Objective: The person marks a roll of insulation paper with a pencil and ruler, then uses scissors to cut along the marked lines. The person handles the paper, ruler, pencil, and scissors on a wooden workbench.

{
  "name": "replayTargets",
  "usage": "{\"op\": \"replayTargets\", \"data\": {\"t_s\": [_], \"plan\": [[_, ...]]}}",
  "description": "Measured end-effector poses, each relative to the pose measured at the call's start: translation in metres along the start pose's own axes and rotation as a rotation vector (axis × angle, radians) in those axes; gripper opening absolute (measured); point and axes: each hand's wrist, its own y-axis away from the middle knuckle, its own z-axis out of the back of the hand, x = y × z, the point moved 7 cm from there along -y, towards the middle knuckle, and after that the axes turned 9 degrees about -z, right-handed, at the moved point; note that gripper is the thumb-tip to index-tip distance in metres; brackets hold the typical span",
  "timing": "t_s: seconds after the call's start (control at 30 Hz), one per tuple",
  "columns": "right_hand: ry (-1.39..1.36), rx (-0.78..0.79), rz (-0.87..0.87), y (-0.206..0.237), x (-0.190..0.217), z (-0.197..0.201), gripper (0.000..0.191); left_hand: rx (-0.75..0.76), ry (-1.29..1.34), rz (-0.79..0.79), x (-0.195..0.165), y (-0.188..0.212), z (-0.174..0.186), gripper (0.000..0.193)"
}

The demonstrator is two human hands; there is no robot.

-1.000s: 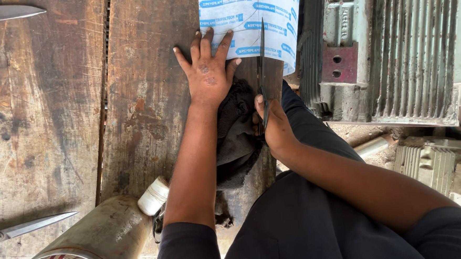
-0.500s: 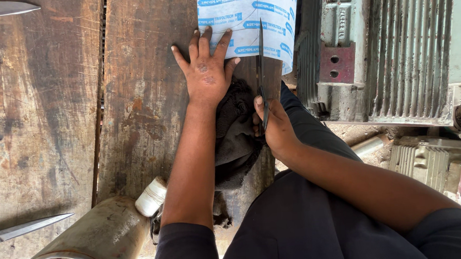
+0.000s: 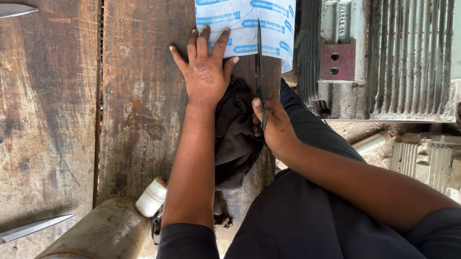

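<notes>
A worn brown wooden plank desk (image 3: pixel 46 128), scratched and stained, is filling the left and middle, with a dark gap running between its boards. To the right, a large grey-green ribbed metal motor housing (image 3: pixel 394 47) is standing close beside the desk, a dull red plate bolted to its side. Below it, smaller finned grey metal casings (image 3: pixel 426 156) are lying on dusty ground. Soft daylight is falling evenly across the wood, casting no hard shadows.
</notes>
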Motion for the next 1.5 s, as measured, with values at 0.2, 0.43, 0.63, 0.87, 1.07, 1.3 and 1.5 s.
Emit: {"op": "replayTargets", "data": {"t_s": [0.2, 0.43, 0.63, 0.87, 1.07, 1.3, 1.5], "plan": [[0.014, -0.004, -0.017, -0.001, -0.004, 0.002, 0.053, 0.023, -0.011, 0.005, 0.001, -0.001, -0.001, 0.059], [0.003, -0.003, 0.021, -0.001, -0.003, 0.0, 0.052, 0.042, -0.005, 0.02, 0.001, 0.0, -0.002, 0.057], [0.023, -0.013, -0.01, -0.002, -0.003, 0.001, 0.051, 0.031, -0.008, 0.018, 0.001, -0.001, -0.001, 0.055], [-0.011, -0.02, -0.018, -0.018, 0.004, 0.001, 0.054, 0.011, -0.017, 0.002, 0.0, 0.0, -0.001, 0.056], [0.026, -0.059, -0.034, -0.027, 0.011, 0.006, 0.055, 0.005, 0.007, 0.014, 0.0, 0.0, 0.002, 0.046], [0.049, -0.065, -0.044, -0.038, 0.017, 0.008, 0.056, -0.009, 0.032, 0.026, -0.001, -0.001, 0.007, 0.038], [0.099, -0.075, -0.026, -0.043, 0.018, 0.01, 0.057, -0.015, 0.043, 0.03, 0.0, -0.001, 0.009, 0.037]]}}
